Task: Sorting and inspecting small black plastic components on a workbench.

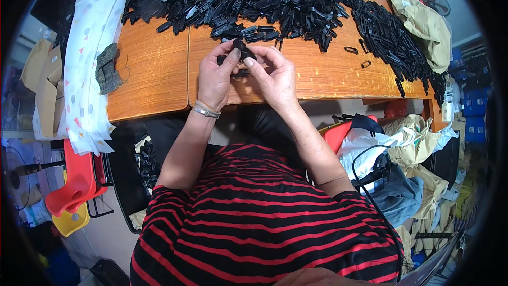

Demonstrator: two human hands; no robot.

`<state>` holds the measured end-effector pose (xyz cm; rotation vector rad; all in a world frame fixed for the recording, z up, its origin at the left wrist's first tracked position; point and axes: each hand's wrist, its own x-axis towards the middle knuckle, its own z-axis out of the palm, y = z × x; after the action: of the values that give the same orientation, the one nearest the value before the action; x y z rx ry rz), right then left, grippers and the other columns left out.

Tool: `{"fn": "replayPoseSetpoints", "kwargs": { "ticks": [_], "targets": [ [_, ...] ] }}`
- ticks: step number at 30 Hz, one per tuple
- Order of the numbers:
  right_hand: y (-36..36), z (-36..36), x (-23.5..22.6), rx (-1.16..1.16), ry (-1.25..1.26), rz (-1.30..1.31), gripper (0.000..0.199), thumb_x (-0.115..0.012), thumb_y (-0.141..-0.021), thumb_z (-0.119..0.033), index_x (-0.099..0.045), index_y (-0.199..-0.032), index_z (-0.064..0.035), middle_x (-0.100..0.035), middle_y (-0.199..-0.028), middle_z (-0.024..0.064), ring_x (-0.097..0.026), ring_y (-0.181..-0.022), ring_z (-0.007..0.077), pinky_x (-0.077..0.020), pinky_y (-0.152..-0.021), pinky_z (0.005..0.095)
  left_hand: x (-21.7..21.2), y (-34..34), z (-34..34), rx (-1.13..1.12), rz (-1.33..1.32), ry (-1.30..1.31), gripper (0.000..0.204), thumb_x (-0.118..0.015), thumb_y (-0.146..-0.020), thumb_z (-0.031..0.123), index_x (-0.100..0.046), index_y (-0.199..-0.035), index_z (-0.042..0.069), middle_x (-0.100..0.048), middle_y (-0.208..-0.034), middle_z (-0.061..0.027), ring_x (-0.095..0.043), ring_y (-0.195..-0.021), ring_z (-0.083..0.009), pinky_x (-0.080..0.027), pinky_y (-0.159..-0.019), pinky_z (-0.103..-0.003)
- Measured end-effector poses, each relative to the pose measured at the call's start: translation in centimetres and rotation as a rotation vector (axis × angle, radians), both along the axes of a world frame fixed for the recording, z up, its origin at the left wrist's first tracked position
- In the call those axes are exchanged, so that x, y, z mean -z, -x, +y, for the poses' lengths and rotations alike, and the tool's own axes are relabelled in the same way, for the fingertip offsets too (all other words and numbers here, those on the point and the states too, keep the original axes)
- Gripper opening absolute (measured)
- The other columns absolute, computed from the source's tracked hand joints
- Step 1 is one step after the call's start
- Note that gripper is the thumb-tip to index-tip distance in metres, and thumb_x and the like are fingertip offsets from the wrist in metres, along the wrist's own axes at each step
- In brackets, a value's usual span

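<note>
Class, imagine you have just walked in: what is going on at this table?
A person in a red and black striped top sits at a wooden table. The left hand and right hand meet above the near edge, pinching a small black plastic part between the fingertips. A big heap of similar black parts covers the far side of the table and trails off to the right. A grey-green cloth lies to the left, beside a spotted white sheet.

We are seeing the clip heap (254, 0) lying on the counter (153, 74) behind our hands, cloth (108, 69) lying left.
</note>
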<state>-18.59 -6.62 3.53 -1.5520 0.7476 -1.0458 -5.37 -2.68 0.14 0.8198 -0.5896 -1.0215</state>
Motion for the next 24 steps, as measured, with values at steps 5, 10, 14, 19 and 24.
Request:
{"fn": "replayPoseSetpoints", "kwargs": {
  "ticks": [5, 10, 14, 19, 24],
  "targets": [
    [-0.1, -0.3, 0.1, 0.083, 0.129, 0.027, 0.023, -0.068, -0.087, -0.004, -0.065, -0.109, 0.0015, -0.060, -0.096, 0.0034, -0.059, -0.086, 0.0078, -0.0507, -0.073, 0.0215, -0.5, -0.1, 0.8, 0.074, 0.053, -0.021, 0.026, -0.065, -0.091, 0.007, -0.063, -0.117, 0.001, -0.065, -0.101, -0.0023, -0.052, -0.073, -0.0050, -0.044, -0.066, -0.018],
    [-0.2, -0.1, 0.0, 0.118, 0.249, 0.136, 0.023, -0.070, -0.084, -0.002, -0.067, -0.107, -0.0005, -0.059, -0.093, 0.0047, -0.061, -0.084, 0.0103, -0.0535, -0.067, 0.0221, -0.7, 0.1, 1.0, 0.024, -0.148, -0.015, 0.026, -0.064, -0.092, 0.008, -0.063, -0.117, 0.000, -0.066, -0.103, -0.0022, -0.054, -0.077, -0.0045, -0.045, -0.067, -0.018],
    [0.0, 0.0, 0.2, 0.118, 0.291, 0.144, 0.024, -0.071, -0.082, -0.001, -0.068, -0.106, -0.0011, -0.060, -0.090, 0.0045, -0.061, -0.080, 0.0106, -0.0537, -0.066, 0.0219, -1.0, 0.2, 1.3, -0.005, -0.302, -0.049, 0.027, -0.064, -0.093, 0.009, -0.063, -0.118, 0.001, -0.066, -0.105, -0.0025, -0.056, -0.082, -0.0043, -0.046, -0.070, -0.018],
    [-0.2, 0.2, 0.8, 0.187, 0.512, 0.202, 0.026, -0.073, -0.077, 0.002, -0.067, -0.102, -0.0011, -0.062, -0.089, 0.0100, -0.064, -0.073, 0.0160, -0.0547, -0.061, 0.0247, -0.9, 1.3, 1.8, -0.082, -0.408, -0.001, 0.030, -0.062, -0.095, 0.012, -0.062, -0.123, 0.002, -0.066, -0.104, -0.0023, -0.058, -0.087, -0.0061, -0.048, -0.078, -0.021],
    [-0.2, 0.6, 2.3, 0.236, 0.712, 0.225, 0.031, -0.075, -0.074, 0.001, -0.064, -0.103, -0.0018, -0.061, -0.093, 0.0130, -0.064, -0.075, 0.0246, -0.0528, -0.062, 0.0300, -0.5, 1.8, 1.9, -0.126, -0.481, 0.052, 0.026, -0.059, -0.097, 0.014, -0.061, -0.119, 0.000, -0.065, -0.098, -0.0023, -0.058, -0.087, -0.0072, -0.048, -0.080, -0.021]
  ]
}}
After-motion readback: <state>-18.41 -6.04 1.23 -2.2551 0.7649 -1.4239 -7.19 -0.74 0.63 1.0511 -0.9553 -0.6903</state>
